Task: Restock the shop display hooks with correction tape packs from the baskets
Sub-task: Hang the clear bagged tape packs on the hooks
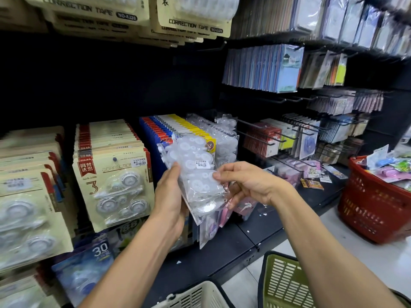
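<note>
baskets: nearest of all, a white basket [195, 295] and a green basket [282, 283] sit on the floor under the forearms; what's in them can't be seen from here.
left hand: the left hand [170, 196] is wrapped round the lower left edge of a stack of clear correction tape packs [195, 172], fingers behind, thumb at the front.
right hand: the right hand [242, 185] comes in from the other side and pinches the stack's right edge with its fingertips [216, 174], the rest of the fingers curled below.
the stack: held between both hands, just in front of the display, long axis running up and tilted with the top leaning left; a white price sticker faces us.
which hand is nearer: the left, i'd say, carries the weight, while the right sits at the edge nearest the display row, so it looks the one to peel off a pack.
where it's headed: up and away from the hands, the row of blue-and-yellow packs [175, 125] and the clear packs [224, 138] hang right behind the stack's top; the hook tip itself is hidden.
judgement: the hang holes at the top would need to face the hook, so the stack wants straightening upright and a push forward.
far right: a red basket [373, 210] full of mixed stock stands well apart on the floor.
</note>
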{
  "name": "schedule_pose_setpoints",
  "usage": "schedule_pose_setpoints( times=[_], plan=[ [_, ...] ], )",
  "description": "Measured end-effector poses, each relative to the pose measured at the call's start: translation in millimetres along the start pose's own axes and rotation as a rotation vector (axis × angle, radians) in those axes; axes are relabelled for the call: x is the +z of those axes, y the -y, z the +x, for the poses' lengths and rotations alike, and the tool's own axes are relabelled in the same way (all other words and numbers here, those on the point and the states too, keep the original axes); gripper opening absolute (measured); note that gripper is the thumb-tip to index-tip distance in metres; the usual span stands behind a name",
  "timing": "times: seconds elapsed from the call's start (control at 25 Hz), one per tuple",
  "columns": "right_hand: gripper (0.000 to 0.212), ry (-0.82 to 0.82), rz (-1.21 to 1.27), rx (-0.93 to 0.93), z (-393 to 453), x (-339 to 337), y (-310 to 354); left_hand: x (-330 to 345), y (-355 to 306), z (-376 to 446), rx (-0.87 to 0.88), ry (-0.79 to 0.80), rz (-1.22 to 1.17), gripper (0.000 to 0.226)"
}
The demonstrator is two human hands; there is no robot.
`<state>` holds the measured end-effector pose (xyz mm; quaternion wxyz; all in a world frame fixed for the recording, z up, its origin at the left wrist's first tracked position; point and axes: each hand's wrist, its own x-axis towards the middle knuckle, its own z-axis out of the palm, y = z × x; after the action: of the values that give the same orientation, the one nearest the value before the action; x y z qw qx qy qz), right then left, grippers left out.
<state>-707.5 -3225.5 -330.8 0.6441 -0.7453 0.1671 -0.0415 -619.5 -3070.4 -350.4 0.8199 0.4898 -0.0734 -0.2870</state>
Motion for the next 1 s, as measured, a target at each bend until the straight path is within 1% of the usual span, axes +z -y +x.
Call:
schedule_pose_setpoints(
  times=[0.2,0.28,0.36,0.4,0.52,0.56,0.64,0.72,0.8,0.92,1.0],
  plan=[
    [0.008,-0.118,0.092,-0.05,4.8,-0.7,2.7,-1.4,-2.7,-1.1,0.093,-0.029,0.027,0.012],
    [0.008,-0.205,0.119,-0.067,5.7,-3.4,0.5,-0.8,-5.0,-3.4,0.096,-0.048,0.035,0.009],
    [0.009,-0.37,0.1,-0.114,3.3,-14.4,-5.3,-0.5,-6.3,-4.0,0.073,-0.069,0.012,0.011],
    [0.01,-0.464,0.129,-0.15,2.7,-22.5,-11.2,-1.2,-7.2,-3.5,0.069,-0.078,-0.004,0.012],
    [0.006,-0.771,0.408,-0.237,0.1,-46.0,-30.8,-1.8,-9.6,-0.4,0.077,-0.078,-0.03,0.013],
    [0.003,-0.869,0.495,-0.24,-0.7,-52.6,-36.1,-1.2,-10.1,0.3,0.078,-0.079,-0.033,0.013],
    [0.006,-1.003,0.61,-0.211,-4.1,-62.3,-43.8,-0.6,-9.3,1.2,0.08,-0.083,-0.043,0.014],
    [0.011,-1.061,0.672,-0.183,-6.5,-68.3,-48.6,0.2,-7.6,0.8,0.073,-0.082,-0.046,0.015],
    [0.013,-1.083,0.666,-0.164,-8.1,-70.7,-50.6,1.2,-5.7,0.9,0.072,-0.08,-0.036,0.014],
    [0.007,-1.078,0.678,-0.168,-8.0,-70.2,-46.1,2.2,-3.9,1.0,0.075,-0.08,-0.023,0.014],
    [0.015,-1.06,0.7,-0.156,-7.1,-71.4,-43.0,2.0,-3.0,1.2,0.071,-0.082,-0.022,0.018]
  ],
)
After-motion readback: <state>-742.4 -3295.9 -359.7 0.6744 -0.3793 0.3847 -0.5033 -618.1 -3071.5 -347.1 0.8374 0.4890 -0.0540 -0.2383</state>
